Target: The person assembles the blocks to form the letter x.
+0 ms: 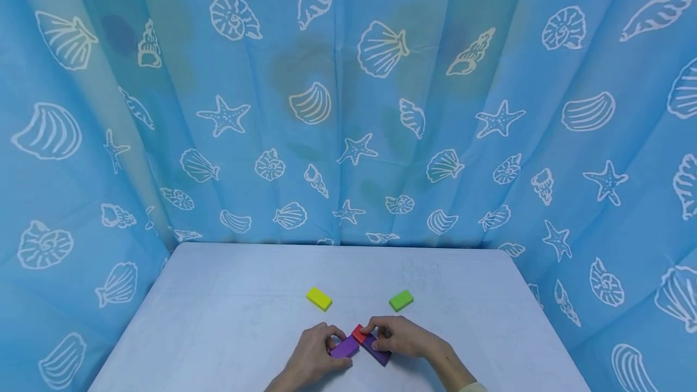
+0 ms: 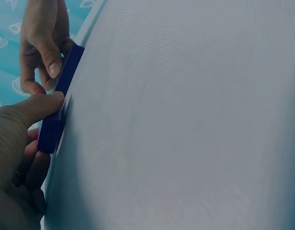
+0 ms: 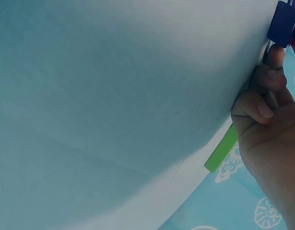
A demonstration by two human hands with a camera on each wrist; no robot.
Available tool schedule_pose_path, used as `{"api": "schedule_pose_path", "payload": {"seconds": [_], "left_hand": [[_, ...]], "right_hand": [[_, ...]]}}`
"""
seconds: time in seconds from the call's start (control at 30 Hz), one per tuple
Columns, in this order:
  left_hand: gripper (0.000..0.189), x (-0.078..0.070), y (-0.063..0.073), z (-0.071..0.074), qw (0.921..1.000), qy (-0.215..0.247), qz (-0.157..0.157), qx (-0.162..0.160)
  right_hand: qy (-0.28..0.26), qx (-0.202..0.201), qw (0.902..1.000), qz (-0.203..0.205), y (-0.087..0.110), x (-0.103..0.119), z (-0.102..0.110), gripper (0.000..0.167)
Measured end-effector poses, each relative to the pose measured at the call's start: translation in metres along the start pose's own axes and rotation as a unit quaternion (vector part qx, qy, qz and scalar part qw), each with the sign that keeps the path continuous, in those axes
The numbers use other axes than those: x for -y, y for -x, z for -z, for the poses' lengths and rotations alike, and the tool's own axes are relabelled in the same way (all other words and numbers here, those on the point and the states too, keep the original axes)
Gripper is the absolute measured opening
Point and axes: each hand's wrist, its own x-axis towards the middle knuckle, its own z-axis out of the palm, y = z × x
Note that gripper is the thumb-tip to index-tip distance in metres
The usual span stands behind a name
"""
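Close to the front of the table, my left hand [image 1: 313,357] holds a purple block [image 1: 345,347] between thumb and fingers. In the left wrist view the thumb lies along the edge of this block [image 2: 51,132]. My right hand [image 1: 405,336] grips a dark purple block [image 1: 378,352], thumb against its side. The index fingertip of that hand is at a small red block [image 1: 358,334], which sits at the far end of the dark purple one. The inner ends of both purple blocks meet near the red block, forming an angle. Fingers partly cover the red block.
Farther back on the white table [image 1: 229,307], a yellow block [image 1: 319,299] lies to the left and a green block [image 1: 401,300] to the right. A blue curtain [image 1: 337,107] with white shell prints surrounds the table's back and sides.
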Motion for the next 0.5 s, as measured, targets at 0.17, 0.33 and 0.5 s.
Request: {"api": "schedule_pose_path", "payload": {"seconds": [0.17,0.33,0.5], "left_hand": [[0.042,0.0004,0.0001,-0.0021,0.9999,-0.009,-0.007,-0.008],[0.041,0.0002,-0.0003,-0.0034,0.9997,-0.016,-0.010,-0.012],[0.041,-0.0022,-0.0004,-0.0034,0.9998,-0.018,0.007,-0.006]], "right_hand": [[0.001,0.002,1.0000,0.000,0.0004,-0.0006,-0.0001,0.022],[0.006,0.002,1.0000,0.000,-0.0003,-0.0024,-0.0007,0.022],[0.008,0.001,1.0000,-0.003,-0.0013,-0.0028,-0.0010,0.022]]}}
